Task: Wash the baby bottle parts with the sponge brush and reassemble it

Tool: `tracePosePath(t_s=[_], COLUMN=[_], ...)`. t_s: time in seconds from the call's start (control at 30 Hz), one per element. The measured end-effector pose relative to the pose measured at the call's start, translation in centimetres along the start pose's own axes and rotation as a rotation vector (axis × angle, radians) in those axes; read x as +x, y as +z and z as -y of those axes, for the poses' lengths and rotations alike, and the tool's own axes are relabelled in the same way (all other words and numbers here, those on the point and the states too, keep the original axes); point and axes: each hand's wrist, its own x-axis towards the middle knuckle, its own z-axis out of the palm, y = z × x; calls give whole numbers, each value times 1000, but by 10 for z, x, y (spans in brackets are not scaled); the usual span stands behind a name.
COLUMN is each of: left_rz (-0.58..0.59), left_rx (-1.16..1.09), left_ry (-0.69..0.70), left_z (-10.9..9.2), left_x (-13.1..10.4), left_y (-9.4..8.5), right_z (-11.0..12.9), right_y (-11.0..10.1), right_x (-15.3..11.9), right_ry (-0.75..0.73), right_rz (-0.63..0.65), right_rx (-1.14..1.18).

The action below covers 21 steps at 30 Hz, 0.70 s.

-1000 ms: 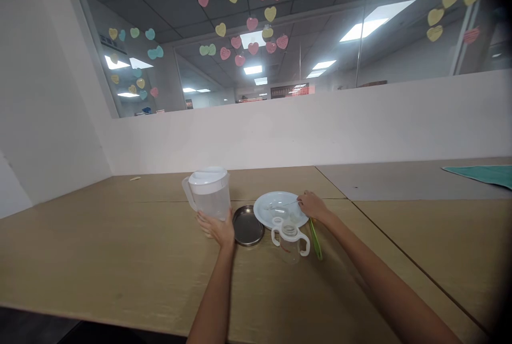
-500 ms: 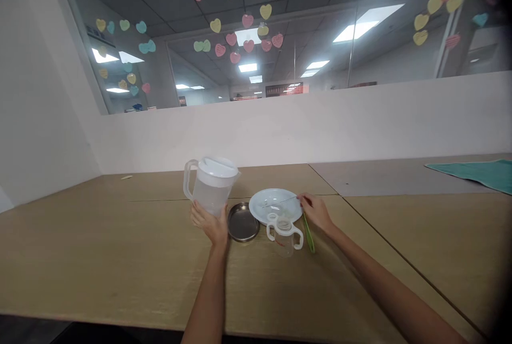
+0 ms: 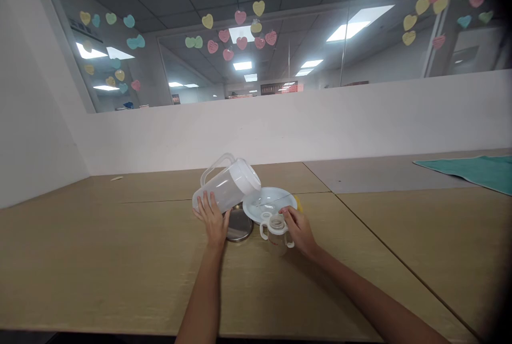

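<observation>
In my left hand (image 3: pixel 212 221) is a translucent plastic pitcher (image 3: pixel 224 189) with a white lid. It is tilted with its lid end to the right, over the dark round metal pan (image 3: pixel 239 229) and the near side of the plate. My right hand (image 3: pixel 302 232) is closed at the right handle of a clear baby bottle (image 3: pixel 277 240) with a white two-handled collar. The bottle stands upright, and its top is open. Behind it, a pale blue plate (image 3: pixel 286 200) holds a thin rod and clear small parts that are hard to make out.
Something yellow (image 3: pixel 299 204) shows at the plate's right edge. A teal cloth (image 3: pixel 476 170) lies at the far right of the wooden table (image 3: pixel 120 258). A low white wall (image 3: pixel 200 136) with a window above stands behind the table.
The pitcher has gone from nearly upright to strongly tilted right. My right hand has left the rod at the plate and come to the bottle's handle. The green-handled item is now hidden.
</observation>
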Motion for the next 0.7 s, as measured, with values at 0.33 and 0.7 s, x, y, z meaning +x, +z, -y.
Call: tracePosePath(t_s=[0.33,0.7], left_rz=[-61,-140], left_rx=[-283,-417], left_ry=[-8,242], left_z=[-6,-5], left_x=[2,0], left_y=[-5,-5], right_z=[-6,-5], right_y=[5,4], right_x=[-3,-3], right_ry=[0,-24], right_rz=[64,52], right_rx=[51,15])
